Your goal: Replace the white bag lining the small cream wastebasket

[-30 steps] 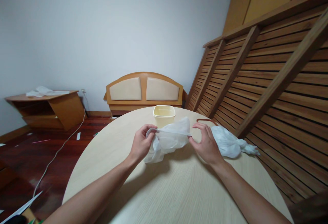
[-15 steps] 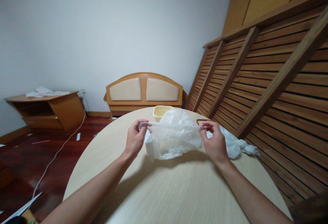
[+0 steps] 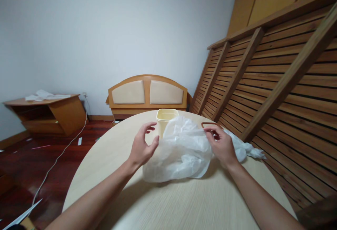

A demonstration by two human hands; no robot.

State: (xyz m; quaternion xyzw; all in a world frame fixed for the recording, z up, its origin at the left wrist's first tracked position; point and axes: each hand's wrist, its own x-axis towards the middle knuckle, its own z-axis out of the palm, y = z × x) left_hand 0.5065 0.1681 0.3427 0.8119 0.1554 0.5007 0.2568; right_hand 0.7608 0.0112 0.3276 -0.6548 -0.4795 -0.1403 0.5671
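A crumpled, see-through white plastic bag (image 3: 179,158) lies spread over the middle of the round table. My right hand (image 3: 222,145) pinches the bag's upper right edge between thumb and fingers. Beside the bag's left side is my left hand (image 3: 144,144), its thumb and curled fingers apart with nothing between them. Behind the bag stands a pale yellow plastic bin (image 3: 163,116), its open top up and its lower right part hidden by the bag.
The light wood table (image 3: 195,202) has a rounded edge. Past my right hand lie a brown frame-like object (image 3: 207,123), partly covered, and another bunched white plastic bag (image 3: 243,149). A slatted wooden panel (image 3: 265,93) leans at the right. A white cable (image 3: 59,156) crosses the floor at left.
My left hand has let go of the bag's edge and its fingers have parted. The bag's left side has dropped and spread toward me. My right hand keeps its pinch.
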